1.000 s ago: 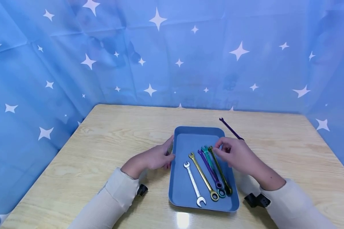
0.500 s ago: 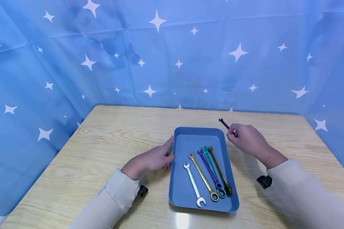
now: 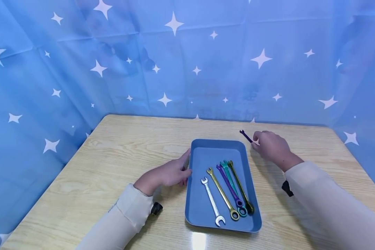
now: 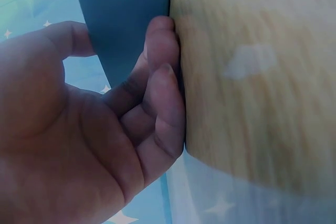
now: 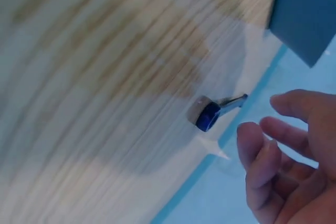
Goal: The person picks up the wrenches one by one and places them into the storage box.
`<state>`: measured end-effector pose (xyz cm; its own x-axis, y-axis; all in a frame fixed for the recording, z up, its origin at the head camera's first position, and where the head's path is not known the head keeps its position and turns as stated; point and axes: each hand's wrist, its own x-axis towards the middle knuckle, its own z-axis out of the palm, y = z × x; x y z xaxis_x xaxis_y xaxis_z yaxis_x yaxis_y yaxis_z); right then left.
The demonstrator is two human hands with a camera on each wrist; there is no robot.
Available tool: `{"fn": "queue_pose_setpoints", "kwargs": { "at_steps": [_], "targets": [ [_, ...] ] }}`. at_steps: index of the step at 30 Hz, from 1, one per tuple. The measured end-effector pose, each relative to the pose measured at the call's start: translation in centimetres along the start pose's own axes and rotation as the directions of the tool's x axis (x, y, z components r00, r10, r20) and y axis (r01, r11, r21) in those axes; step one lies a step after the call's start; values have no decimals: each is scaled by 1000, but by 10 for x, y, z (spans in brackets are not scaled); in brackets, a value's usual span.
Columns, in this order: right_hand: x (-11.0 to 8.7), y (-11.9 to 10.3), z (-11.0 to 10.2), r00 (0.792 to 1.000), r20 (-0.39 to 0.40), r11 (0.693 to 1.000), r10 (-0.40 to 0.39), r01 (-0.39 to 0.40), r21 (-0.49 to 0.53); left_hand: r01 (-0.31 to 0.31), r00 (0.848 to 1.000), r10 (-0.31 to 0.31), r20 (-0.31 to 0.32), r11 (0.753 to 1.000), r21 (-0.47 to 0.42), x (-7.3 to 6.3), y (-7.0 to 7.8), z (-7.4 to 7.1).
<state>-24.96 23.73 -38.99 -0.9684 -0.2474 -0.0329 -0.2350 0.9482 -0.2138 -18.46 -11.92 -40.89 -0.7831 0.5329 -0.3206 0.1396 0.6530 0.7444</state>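
My left hand (image 3: 172, 172) grips the left wall of a blue-grey tray (image 3: 218, 143). In the left wrist view the thumb goes over the tray wall (image 4: 126, 9), and the curled fingers (image 4: 165, 103) lie low outside it by the table. A dark purple combination wrench (image 3: 245, 135) lies on the table beyond the tray's far right corner. My right hand (image 3: 272, 147) hovers over its near end, hiding part of it. The right wrist view shows the wrench's ring end (image 5: 207, 115) apart from the loosely bent fingers (image 5: 252, 145).
Inside the tray lie a silver wrench (image 3: 210, 199), a gold wrench (image 3: 220, 189), a purple wrench (image 3: 228, 184), a teal wrench (image 3: 226, 170) and a dark olive-gold wrench (image 3: 239, 184). A star-printed blue curtain (image 3: 175, 69) hangs behind the wooden table (image 3: 137, 139).
My right hand has moved from above the tray's right side, outward and away to the loose dark purple wrench. My left hand, the tray and its wrenches have stayed put.
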Motion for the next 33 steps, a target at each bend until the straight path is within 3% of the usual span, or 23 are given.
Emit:
{"fn": "queue_pose_setpoints", "kwargs": {
  "at_steps": [8,19,23,29,33],
  "targets": [
    [10,0,7,999,47,997,25,-21,-70,2,1000,-2,-1,1000,9,1,0,-1],
    [15,-5,9,986,147,997,76,-76,-2,-4,1000,4,8,1000,8,1,-1,0],
    [14,-7,7,975,203,995,91,-99,28,-2,1000,2,11,1000,-3,1,0,-1],
    [11,-5,7,938,329,979,110,-159,124,12,1000,-12,12,1000,1,0,-1,-2],
    [11,-3,9,928,358,975,104,-167,149,14,1000,-14,9,1000,8,0,-2,-3]
  ]
}}
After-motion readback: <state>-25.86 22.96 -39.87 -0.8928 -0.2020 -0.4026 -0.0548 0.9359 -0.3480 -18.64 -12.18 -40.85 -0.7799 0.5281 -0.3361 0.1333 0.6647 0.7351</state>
